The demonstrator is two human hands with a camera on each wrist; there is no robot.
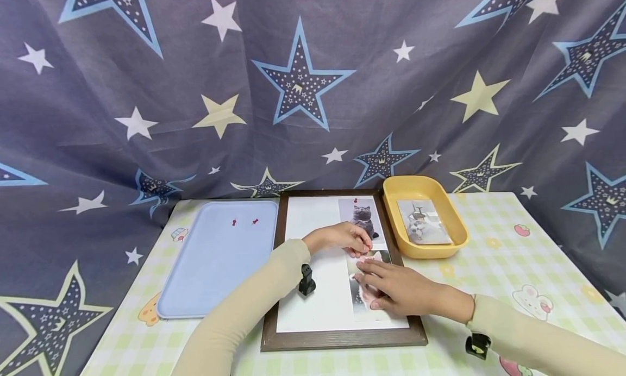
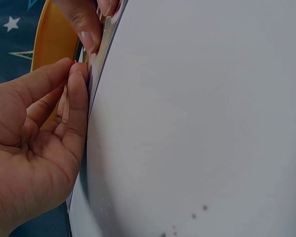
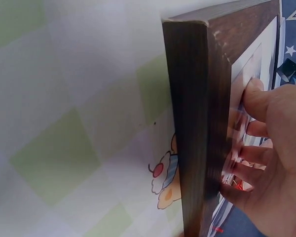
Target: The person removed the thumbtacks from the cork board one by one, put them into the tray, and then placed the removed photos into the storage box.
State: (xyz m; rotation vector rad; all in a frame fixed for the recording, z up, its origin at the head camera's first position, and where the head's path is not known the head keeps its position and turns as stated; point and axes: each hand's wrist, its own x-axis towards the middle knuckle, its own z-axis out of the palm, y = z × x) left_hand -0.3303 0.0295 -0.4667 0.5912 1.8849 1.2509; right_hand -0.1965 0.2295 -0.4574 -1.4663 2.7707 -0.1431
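Note:
My left hand (image 1: 342, 238) pinches a small red push pin (image 2: 73, 62) between thumb and forefinger, right at the top edge of a photo of a pinkish-white cat (image 1: 362, 309). This photo lies on the right side of a white board (image 1: 310, 305) with a dark wooden frame (image 1: 342, 340). My right hand (image 1: 408, 289) lies across the photo, its extended fingers pressing it against the board and covering part of the picture. Just above, a photo of a grey cat (image 1: 363, 217) has a red push pin (image 1: 355, 201) at its top edge.
Left of the board lies a light blue tray (image 1: 205, 281) with two red push pins (image 1: 234, 222) on it. A yellow basket (image 1: 437, 252) at the right holds another photo (image 1: 424, 224). A star-patterned curtain (image 1: 195, 164) hangs behind the checked tablecloth (image 1: 494, 256).

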